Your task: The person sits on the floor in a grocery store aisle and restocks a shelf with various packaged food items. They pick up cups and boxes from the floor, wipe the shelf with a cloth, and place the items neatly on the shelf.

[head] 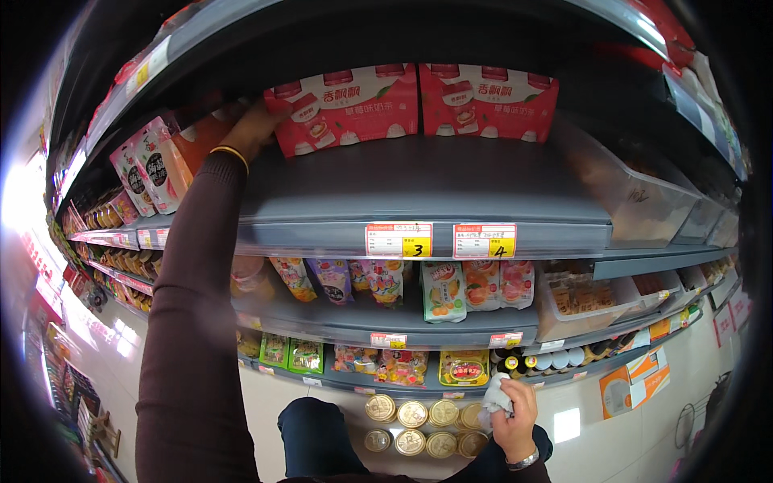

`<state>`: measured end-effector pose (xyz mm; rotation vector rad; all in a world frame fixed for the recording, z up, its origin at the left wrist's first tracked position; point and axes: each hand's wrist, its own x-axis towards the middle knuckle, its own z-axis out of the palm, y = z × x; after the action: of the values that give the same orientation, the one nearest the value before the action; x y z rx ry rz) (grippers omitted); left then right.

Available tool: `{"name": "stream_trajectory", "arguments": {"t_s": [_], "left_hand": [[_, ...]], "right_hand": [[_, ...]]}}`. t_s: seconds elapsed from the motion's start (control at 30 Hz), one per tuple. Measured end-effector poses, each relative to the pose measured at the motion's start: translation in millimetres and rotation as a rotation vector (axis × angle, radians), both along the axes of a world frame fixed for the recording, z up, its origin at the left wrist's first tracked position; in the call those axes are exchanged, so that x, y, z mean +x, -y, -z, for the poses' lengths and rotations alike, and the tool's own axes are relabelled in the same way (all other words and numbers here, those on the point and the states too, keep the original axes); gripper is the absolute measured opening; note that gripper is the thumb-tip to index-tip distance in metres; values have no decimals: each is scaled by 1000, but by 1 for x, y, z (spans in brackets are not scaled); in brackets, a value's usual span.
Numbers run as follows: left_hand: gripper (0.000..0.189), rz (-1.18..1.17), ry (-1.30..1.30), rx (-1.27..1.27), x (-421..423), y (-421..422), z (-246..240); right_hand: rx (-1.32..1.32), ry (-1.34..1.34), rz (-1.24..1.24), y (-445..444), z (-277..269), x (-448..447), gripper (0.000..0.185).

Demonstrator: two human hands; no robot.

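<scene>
My left hand (256,125) reaches deep onto the upper shelf, at the left end of a pink milk tea carton (356,108). Its thumb side overlaps the carton's edge, while the other fingers are lost in shadow. A second pink carton (489,104) stands to the right, a narrow gap away. Just left of my wrist are an orange package (202,142) and white-and-pink jelly pouches (158,166). Low down, my right hand (513,416) grips a crumpled whitish cloth or tissue (498,395), close to gold-lidded containers (444,413) on the floor.
The grey shelf (423,175) has price tags (398,240) along its front edge. Clear plastic bins (652,205) stand at its right. Bagged snacks (444,293) fill part of the shelf below. An orange-and-white box (635,383) sits on the tiled floor (567,459) at the right.
</scene>
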<state>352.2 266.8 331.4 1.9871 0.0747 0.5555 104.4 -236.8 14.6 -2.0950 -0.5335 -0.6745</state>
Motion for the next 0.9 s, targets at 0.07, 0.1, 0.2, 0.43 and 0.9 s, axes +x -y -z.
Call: {"name": "stream_trajectory", "arguments": {"t_s": [0.07, 0.1, 0.2, 0.43, 0.9], "left_hand": [[48, -69, -80, 101, 21, -11, -4], [47, -99, -119, 157, 30, -16, -5], [45, -266, -116, 993, 54, -20, -15], [59, 87, 178, 442, 51, 0, -10], [75, -804, 785, 854, -125, -38, 1]], "right_hand": [[13, -52, -12, -3, 12, 2, 38], [18, -72, -20, -4, 17, 2, 38], [-1, -139, -51, -9, 32, 5, 40], [-35, -144, -95, -19, 53, 12, 41], [-4, -175, -136, -31, 52, -15, 35]]}}
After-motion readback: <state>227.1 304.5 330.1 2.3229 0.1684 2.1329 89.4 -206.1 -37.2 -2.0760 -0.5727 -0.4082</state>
